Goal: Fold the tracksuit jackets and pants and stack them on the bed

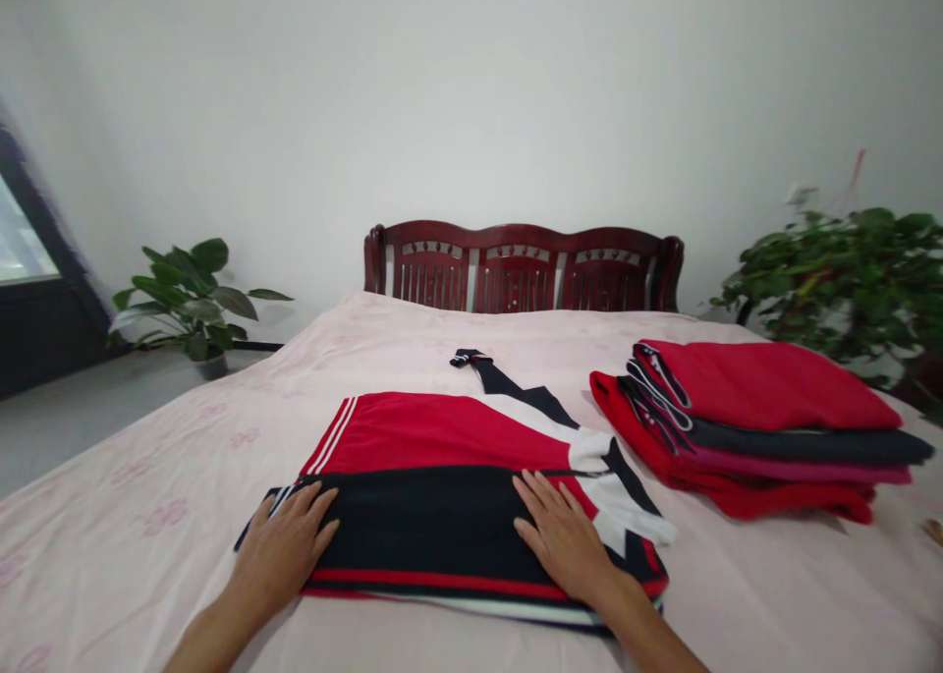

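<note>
A partly folded red, black and white jacket [457, 467] lies on the pink bed sheet [147, 496] in front of me. My left hand [284, 545] rests flat on its near left corner, fingers stretched out. My right hand [564, 535] presses flat on the black band at the near right, fingers spread. Neither hand holds anything. A black sleeve end [486, 366] of the jacket sticks out toward the headboard.
A stack of folded red and black clothes [758, 427] sits on the bed to the right. A dark red wooden headboard [523, 265] stands against the white wall. Potted plants stand at left [188, 305] and right [847, 280].
</note>
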### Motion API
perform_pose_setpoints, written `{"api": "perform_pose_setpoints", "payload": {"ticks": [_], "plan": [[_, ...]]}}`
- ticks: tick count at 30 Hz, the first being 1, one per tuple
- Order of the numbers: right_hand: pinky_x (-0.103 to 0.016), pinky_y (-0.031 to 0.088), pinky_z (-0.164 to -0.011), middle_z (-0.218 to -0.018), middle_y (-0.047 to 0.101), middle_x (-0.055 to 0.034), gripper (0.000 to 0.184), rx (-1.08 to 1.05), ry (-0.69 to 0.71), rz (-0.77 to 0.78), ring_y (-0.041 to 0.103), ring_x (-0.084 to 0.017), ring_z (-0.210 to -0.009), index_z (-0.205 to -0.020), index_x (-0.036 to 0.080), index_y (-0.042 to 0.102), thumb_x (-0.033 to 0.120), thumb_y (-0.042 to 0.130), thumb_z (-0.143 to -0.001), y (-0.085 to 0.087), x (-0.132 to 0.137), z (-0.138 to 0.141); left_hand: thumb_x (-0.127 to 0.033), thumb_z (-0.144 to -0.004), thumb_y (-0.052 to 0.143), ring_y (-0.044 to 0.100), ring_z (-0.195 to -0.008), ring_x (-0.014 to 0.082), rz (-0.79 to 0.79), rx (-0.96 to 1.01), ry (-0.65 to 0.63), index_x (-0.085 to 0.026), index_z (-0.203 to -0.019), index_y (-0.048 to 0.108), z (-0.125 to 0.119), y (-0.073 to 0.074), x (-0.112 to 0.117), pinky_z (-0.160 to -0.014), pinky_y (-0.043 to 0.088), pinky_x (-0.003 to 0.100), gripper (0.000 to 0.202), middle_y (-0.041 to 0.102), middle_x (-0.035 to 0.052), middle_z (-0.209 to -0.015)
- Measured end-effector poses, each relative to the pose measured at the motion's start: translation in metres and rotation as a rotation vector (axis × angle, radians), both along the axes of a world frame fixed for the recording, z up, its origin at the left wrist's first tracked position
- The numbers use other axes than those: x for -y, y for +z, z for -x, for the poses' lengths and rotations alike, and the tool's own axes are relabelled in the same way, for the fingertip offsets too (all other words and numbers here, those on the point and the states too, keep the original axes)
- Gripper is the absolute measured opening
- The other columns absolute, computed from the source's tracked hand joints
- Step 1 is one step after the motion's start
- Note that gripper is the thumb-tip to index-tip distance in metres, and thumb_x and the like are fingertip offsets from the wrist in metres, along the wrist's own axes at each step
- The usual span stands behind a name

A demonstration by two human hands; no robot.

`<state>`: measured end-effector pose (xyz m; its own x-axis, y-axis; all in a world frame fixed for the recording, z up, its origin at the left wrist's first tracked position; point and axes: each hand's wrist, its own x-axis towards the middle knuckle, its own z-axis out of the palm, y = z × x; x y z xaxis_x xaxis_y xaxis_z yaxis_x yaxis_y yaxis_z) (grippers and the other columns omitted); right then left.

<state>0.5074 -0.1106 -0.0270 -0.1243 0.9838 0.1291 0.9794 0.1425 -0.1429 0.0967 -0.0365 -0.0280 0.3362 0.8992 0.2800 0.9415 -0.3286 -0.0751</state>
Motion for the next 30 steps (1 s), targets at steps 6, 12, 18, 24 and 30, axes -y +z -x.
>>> {"api": "perform_pose_setpoints", "payload": {"ticks": [6, 12, 18, 24, 30], "plan": [[-0.05, 0.023, -0.119, -0.157, 0.035, -0.0045, 0.058, -0.009, -0.015, -0.036, 0.03, -0.025, -0.145, -0.15, 0.027, 0.039, 0.05, 0.041, -0.097, -0.006, -0.001, -0.007, -0.037, -0.096, 0.04, 0.064, -0.11, 0.0238, 0.003, 0.084, -0.047, -0.026, -0.106, 0.073, -0.026, 0.028, -0.023, -0.106, 0.037, 0.046, 0.035, 0.073, 0.0057, -0.114], [-0.05, 0.026, -0.118, -0.156, 0.036, -0.0037, 0.058, -0.018, -0.017, -0.027, 0.031, -0.026, -0.145, -0.15, 0.028, 0.038, 0.052, 0.039, -0.096, -0.01, -0.001, -0.007, -0.048, -0.095, 0.044, 0.038, -0.142, 0.0271, -0.009, 0.085, -0.335, -0.03, -0.144, 0.047, -0.08, 0.008, -0.034, -0.115, 0.031, 0.047, 0.052, 0.047, 0.0066, -0.151], [-0.046, 0.032, -0.113, -0.15, 0.047, -0.0037, 0.054, -0.097, 0.003, 0.043, 0.043, -0.027, -0.138, -0.144, 0.032, 0.048, 0.049, 0.047, -0.093, 0.01, -0.009, -0.015, -0.051, -0.094, 0.046, 0.035, -0.144, 0.0287, 0.1, 0.068, -0.469, -0.036, -0.153, 0.027, -0.106, -0.02, -0.025, -0.115, 0.03, 0.05, 0.064, 0.036, 0.008, -0.158], [-0.034, 0.043, -0.097, -0.121, 0.069, -0.007, 0.04, -0.074, -0.077, -0.014, 0.062, -0.022, -0.111, -0.12, 0.024, 0.067, 0.03, 0.035, -0.097, 0.049, -0.088, -0.04, -0.048, -0.094, 0.048, 0.035, -0.143, 0.0302, 0.088, 0.074, -0.477, -0.036, -0.154, 0.024, -0.106, -0.022, -0.024, -0.115, 0.031, 0.052, 0.066, 0.034, 0.0078, -0.159], [-0.036, 0.032, -0.108, -0.13, 0.064, -0.0123, 0.044, 0.162, -0.084, -0.135, 0.052, -0.022, -0.124, -0.129, 0.017, 0.061, 0.014, 0.038, -0.092, 0.052, -0.181, -0.052, -0.051, -0.094, 0.047, 0.036, -0.143, 0.0297, 0.101, 0.083, -0.466, -0.039, -0.154, 0.023, -0.106, -0.018, -0.022, -0.115, 0.031, 0.053, 0.065, 0.034, 0.0064, -0.159]]}}
